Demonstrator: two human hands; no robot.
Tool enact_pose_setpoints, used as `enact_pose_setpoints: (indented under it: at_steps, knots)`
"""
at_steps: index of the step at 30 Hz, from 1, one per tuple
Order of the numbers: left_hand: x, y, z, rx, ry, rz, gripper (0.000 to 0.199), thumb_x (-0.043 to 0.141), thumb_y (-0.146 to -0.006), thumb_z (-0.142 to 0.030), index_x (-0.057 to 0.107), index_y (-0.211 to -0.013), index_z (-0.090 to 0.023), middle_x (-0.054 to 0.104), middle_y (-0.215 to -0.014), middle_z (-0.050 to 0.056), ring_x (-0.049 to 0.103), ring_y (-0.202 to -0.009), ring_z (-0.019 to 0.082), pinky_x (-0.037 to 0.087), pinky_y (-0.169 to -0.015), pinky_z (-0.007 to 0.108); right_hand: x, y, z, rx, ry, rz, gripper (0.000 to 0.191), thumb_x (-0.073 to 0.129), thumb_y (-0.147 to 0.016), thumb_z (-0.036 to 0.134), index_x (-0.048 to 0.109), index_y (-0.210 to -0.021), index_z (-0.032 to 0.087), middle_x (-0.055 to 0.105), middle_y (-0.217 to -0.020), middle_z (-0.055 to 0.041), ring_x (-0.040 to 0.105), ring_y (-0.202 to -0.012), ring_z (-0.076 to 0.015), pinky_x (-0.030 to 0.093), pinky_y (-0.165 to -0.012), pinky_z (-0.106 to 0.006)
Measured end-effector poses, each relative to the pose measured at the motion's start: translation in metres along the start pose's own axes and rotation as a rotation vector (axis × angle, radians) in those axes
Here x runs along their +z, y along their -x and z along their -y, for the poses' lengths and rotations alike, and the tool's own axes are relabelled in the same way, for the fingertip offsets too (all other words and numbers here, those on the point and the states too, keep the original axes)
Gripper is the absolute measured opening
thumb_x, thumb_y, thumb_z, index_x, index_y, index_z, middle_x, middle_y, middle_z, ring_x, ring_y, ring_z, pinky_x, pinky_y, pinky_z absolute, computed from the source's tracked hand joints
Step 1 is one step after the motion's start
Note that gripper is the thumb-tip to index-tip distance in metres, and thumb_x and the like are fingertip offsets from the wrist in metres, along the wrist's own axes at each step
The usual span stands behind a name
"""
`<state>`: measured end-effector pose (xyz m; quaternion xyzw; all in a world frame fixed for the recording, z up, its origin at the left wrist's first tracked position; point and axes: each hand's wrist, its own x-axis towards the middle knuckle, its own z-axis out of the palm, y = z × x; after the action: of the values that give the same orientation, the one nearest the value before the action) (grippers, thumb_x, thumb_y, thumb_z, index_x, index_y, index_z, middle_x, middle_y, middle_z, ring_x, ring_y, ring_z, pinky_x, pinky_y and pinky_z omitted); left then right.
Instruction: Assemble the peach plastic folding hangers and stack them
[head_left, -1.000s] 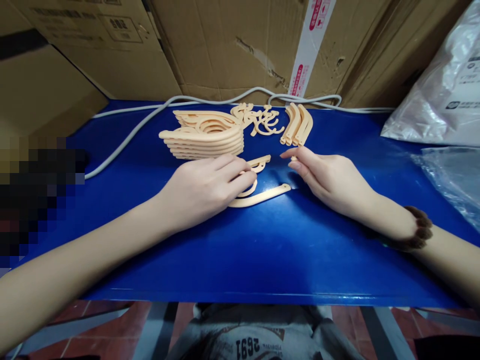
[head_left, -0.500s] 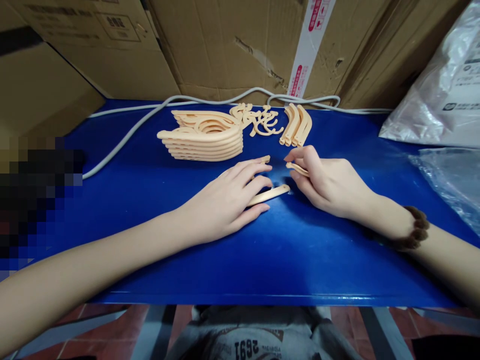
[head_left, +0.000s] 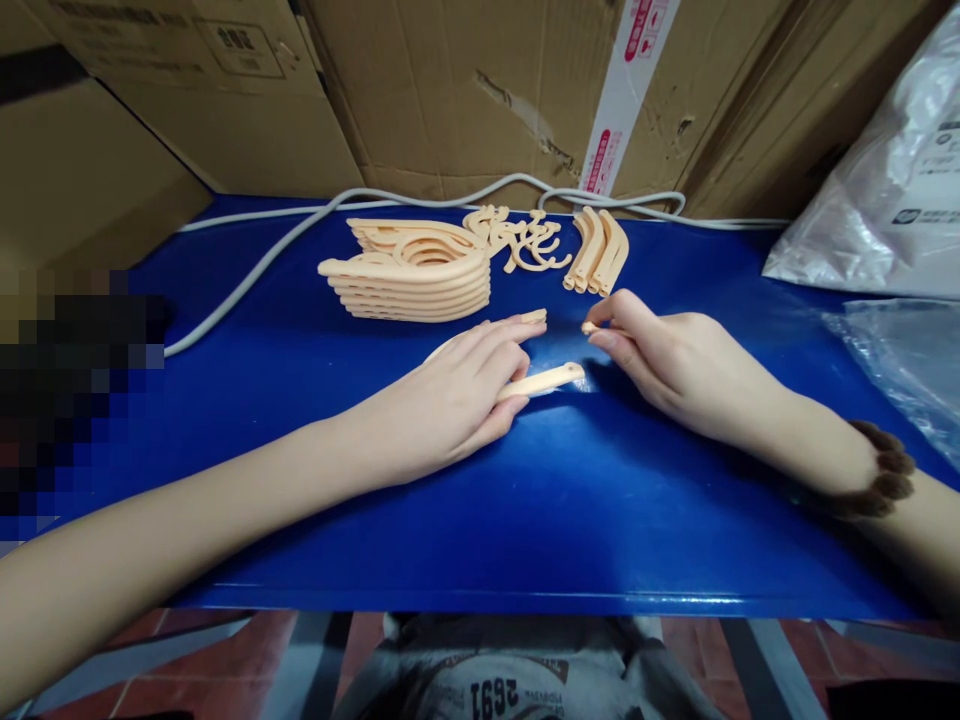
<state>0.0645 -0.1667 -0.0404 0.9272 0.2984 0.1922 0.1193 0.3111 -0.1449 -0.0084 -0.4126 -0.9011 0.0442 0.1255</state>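
Observation:
My left hand (head_left: 472,385) lies over a beige plastic hanger piece (head_left: 547,380), its thumb and index finger closed on the flat arm with a hole at the tip. A second beige end (head_left: 534,317) shows under the outer fingers; the rest is hidden beneath the palm. Just to the right, my right hand (head_left: 667,355) pinches a small beige plastic piece (head_left: 590,328) between thumb and fingertips. Only its knobbed end shows, pointing left toward the hanger piece. A gap separates the two.
Behind my left hand stands a stack of beige hanger bodies (head_left: 409,290). Loose hooks (head_left: 525,240) and several curved hanger arms (head_left: 598,250) lie right of it. A grey cable (head_left: 262,270) crosses the blue table (head_left: 525,540). Cardboard boxes (head_left: 435,100) and plastic bags (head_left: 862,200) border it.
My left thumb and index finger have closed on the hanger arm, which was lying between looser fingers. My right hand has shifted slightly right, with more of its small piece now hidden.

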Motion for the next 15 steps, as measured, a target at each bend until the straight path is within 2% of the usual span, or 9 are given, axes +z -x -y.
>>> enact_pose_setpoints:
  at_steps: [6, 11, 15]
  knots:
    - [-0.0021, -0.0009, 0.0020, -0.012, 0.090, -0.029, 0.006, 0.040, -0.101, -0.021, 0.043, -0.098, -0.017, 0.041, -0.148, 0.020, 0.028, -0.147, 0.023, 0.032, -0.118, 0.042, -0.0021, 0.0011, 0.0032, 0.021, -0.206, 0.083, 0.029, 0.033, -0.102, 0.045, 0.049, -0.099, 0.020, 0.052, -0.058, 0.0047, 0.050, -0.049, -0.0139, 0.032, -0.054, -0.026]
    - [-0.0017, -0.0019, 0.0025, 0.014, 0.129, -0.046, 0.005, 0.038, -0.102, -0.020, 0.041, -0.098, -0.018, 0.040, -0.149, 0.021, 0.028, -0.148, 0.022, 0.035, -0.116, 0.038, -0.0012, 0.0022, 0.0052, 0.009, -0.252, 0.177, 0.034, 0.039, -0.099, 0.051, 0.050, -0.104, 0.020, 0.059, -0.066, 0.0023, 0.053, -0.055, -0.0148, 0.030, -0.055, -0.025]
    - [-0.0013, -0.0007, 0.0028, 0.020, 0.141, -0.047, 0.004, 0.039, -0.101, -0.020, 0.040, -0.097, -0.019, 0.041, -0.148, 0.020, 0.027, -0.148, 0.023, 0.035, -0.116, 0.040, 0.0001, 0.0022, 0.0065, 0.005, -0.234, 0.179, 0.040, 0.037, -0.099, 0.055, 0.056, -0.100, 0.019, 0.061, -0.068, 0.0004, 0.054, -0.056, -0.0144, 0.028, -0.055, -0.025]
